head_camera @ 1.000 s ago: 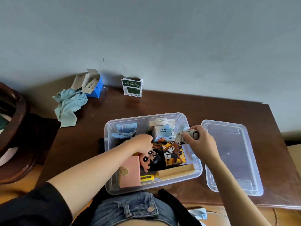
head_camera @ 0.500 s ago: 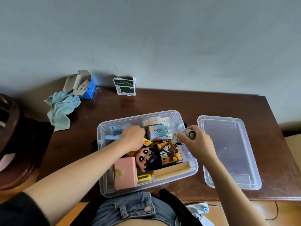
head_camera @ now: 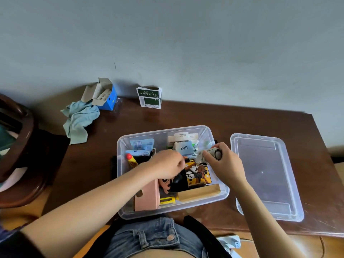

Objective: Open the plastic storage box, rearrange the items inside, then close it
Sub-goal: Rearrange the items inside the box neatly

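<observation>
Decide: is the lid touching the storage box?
Apart. The head view shows a strip of bare table between the lid and the storage box.

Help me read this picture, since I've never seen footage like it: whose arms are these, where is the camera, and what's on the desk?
No machine here: a person wears a camera on the head, looking down at their own arms. On the brown table stands an open clear storage box full of small items, its lid lying to the right. The right hand has its grip around a small grey cylinder. The left hand reaches into the box; what it holds, if anything, is hidden. Behind lie a blue cloth, a blue carton and a green-and-white carton.
</observation>
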Tool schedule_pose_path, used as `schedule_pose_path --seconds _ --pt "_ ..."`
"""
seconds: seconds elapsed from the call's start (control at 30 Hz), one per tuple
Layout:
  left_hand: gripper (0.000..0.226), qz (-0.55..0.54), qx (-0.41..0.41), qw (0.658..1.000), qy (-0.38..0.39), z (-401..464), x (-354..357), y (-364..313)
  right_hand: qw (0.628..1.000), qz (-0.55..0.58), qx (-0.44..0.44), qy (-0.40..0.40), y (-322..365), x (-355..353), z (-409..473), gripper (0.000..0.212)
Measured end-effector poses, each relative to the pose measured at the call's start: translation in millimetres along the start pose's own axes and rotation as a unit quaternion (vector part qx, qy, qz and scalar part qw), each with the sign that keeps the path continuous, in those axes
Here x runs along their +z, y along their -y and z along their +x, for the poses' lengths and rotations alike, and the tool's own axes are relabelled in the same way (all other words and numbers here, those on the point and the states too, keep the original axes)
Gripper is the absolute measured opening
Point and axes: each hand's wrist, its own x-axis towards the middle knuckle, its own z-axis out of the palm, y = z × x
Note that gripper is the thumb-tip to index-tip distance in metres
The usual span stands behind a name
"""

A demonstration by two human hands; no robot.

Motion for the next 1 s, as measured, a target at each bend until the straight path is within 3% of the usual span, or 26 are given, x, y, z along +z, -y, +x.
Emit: schedule_pose_path --seconds 0.23,0.4,0.5,0.6,0.77,0.9,1.0 --pt "0.034 0.022 -0.044 0.993 0.11 56.3 36.0 -27.5 1.0 0.014 0.0 -0.022 -4.1 -5.4 -6.5 0.024" --pt "0.037 0.057 -0.052 0.995 0.06 68.7 49.9 -25.2 0.999 0.046 -0.01 -0.025 -8.3 -8.4 -6.7 0.023" --pt "0.049 0.09 -0.052 0.994 0.039 71.6 60.6 -23.4 0.998 0.052 -0.013 -0.027 -8.4 -8.6 -4.9 0.024" --pt "0.066 0.027 -0.043 0.999 -0.013 68.8 62.2 -22.4 0.998 0.052 -0.015 -0.031 -7.9 -6.6 -3.3 0.024" --pt "0.058 -0.047 0.031 0.997 -0.052 46.7 43.8 -15.4 0.996 0.064 -0.024 -0.053 -4.0 -3.8 -2.5 0.023" --pt "0.041 -0.101 0.026 0.99 -0.092 17.1 21.1 -6.5 0.981 0.17 -0.002 -0.097 0.1 -6.2 2.7 0.021" --pt "0.041 -0.142 0.017 0.978 -0.151 -9.4 -0.4 13.1 0.973 0.209 0.01 -0.098 1.4 -7.7 9.1 0.017"
